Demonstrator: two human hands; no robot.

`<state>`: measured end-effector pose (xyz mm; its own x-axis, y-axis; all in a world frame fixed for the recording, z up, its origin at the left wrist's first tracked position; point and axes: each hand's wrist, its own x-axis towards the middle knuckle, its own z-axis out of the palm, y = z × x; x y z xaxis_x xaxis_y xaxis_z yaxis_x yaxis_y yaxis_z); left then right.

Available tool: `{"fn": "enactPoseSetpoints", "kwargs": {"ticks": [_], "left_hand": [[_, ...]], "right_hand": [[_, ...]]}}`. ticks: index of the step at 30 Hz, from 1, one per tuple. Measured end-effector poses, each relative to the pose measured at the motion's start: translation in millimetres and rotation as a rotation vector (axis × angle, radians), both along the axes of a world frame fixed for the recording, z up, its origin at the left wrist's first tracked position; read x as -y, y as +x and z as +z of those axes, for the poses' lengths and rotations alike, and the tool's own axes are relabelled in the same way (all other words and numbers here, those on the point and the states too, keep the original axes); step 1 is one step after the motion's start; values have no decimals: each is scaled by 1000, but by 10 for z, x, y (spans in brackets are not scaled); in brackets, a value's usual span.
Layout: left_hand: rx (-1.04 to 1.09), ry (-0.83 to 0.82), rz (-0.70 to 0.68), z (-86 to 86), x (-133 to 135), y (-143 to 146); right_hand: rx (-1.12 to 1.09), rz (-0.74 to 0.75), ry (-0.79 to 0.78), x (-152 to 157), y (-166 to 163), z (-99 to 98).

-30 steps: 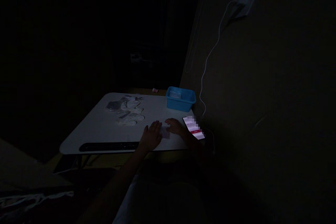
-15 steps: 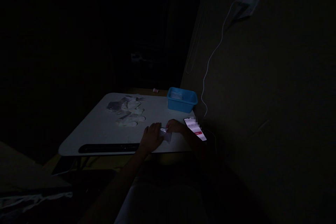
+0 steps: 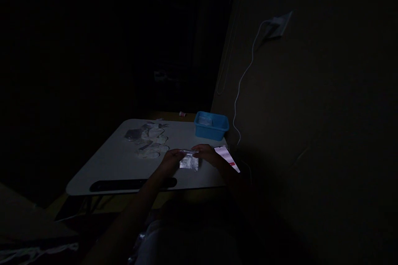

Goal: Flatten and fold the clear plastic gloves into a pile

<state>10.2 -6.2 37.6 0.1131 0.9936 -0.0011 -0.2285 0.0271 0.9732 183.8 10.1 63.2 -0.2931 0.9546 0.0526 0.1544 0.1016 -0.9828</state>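
The scene is very dark. My left hand (image 3: 169,160) and my right hand (image 3: 203,152) are both raised a little above the white table (image 3: 115,161), each pinching a top corner of a small clear plastic bag (image 3: 188,161) that hangs between them. The bag holds something pale that I cannot make out. Just right of my right hand, a lit phone (image 3: 227,158) lies on the table's right edge.
A blue tub (image 3: 211,125) stands at the table's far right corner. A cluster of pale flat pieces and small bags (image 3: 146,140) lies at the far left. A white cable (image 3: 244,74) hangs from a wall socket (image 3: 276,22). A dark strip (image 3: 130,184) runs along the near edge.
My hands went from resting flat on the bag on the table to lifting it by its top edge. The camera dipped slightly.
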Motion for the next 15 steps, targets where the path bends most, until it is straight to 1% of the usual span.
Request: {"fn": "enactPoseSetpoints", "kwargs": {"ticks": [2, 5, 7, 9, 12, 15], "left_hand": [[14, 24, 18, 135, -7, 41], [-89, 76, 46, 357, -75, 107], [-178, 105, 76, 479, -164, 146], [-233, 128, 95, 567, -282, 188], [-242, 167, 86, 661, -501, 271], [-217, 206, 81, 780, -782, 382]], "right_hand": [[-43, -15, -63, 0, 33, 39], [-61, -115, -127, -49, 80, 79], [-60, -206, -104, -106, 114, 119], [-46, -264, -63, -171, 164, 185], [-17, -301, -20, -274, 275, 330], [67, -338, 57, -420, 403, 506]]}}
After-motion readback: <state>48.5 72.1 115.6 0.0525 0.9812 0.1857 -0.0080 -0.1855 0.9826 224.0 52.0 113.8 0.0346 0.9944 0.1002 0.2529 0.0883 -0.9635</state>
